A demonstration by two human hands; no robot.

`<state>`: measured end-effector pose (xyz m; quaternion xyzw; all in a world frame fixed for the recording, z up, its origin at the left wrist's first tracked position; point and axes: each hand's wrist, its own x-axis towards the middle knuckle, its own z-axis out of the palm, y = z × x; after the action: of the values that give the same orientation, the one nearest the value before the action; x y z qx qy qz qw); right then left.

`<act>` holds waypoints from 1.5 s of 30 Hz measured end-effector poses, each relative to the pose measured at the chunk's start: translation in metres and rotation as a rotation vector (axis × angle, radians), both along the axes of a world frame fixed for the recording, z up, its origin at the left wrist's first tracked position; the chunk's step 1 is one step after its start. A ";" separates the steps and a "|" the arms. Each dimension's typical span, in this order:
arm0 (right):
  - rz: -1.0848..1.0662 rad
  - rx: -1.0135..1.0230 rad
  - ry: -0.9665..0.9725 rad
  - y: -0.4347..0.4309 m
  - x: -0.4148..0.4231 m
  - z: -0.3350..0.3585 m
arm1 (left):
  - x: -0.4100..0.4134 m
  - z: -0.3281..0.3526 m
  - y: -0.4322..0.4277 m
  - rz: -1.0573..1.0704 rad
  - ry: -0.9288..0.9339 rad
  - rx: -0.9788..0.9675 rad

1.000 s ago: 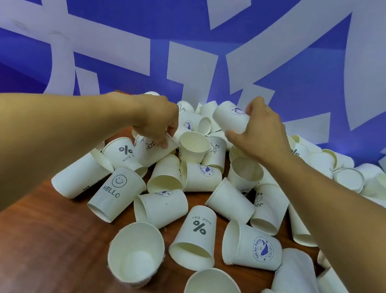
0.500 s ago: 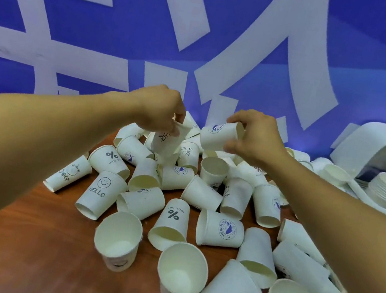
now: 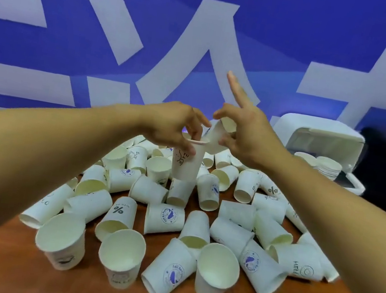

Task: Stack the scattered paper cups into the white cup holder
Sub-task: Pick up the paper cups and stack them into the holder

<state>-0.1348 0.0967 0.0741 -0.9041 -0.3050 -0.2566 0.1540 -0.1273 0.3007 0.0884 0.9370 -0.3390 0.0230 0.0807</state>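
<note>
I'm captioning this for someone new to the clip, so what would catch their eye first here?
Mid-frame, the left hand holds an upright cup by its rim while the right hand pinches a tilted cup just above it. Below them, scattered paper cups litter the wooden table. At the right edge sits the white cup holder, with stacked cups in it.

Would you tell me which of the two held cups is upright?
The doodled cup in the left hand: its mouth faces up. The other cup, in the right hand, is tilted.
</note>
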 end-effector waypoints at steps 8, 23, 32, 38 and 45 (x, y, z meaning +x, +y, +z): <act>-0.135 0.001 -0.067 -0.064 0.002 -0.006 | 0.008 0.004 -0.061 -0.057 -0.057 -0.013; -0.184 0.052 0.077 -0.188 0.024 -0.034 | 0.071 -0.023 -0.193 -0.212 -0.041 -0.045; -0.187 0.079 0.078 -0.215 0.038 -0.038 | 0.098 -0.042 -0.223 -0.274 0.056 -0.121; -0.350 0.044 0.038 -0.234 0.053 -0.041 | 0.118 -0.048 -0.229 -0.198 -0.067 -0.167; -0.541 -0.012 -0.147 -0.267 0.084 -0.034 | 0.151 -0.050 -0.257 -0.041 -0.306 -0.316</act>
<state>-0.0504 -0.1705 0.0405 -0.9326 -0.0647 -0.3512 0.0519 0.0240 0.0433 0.0385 0.8912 -0.3585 0.2163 0.1744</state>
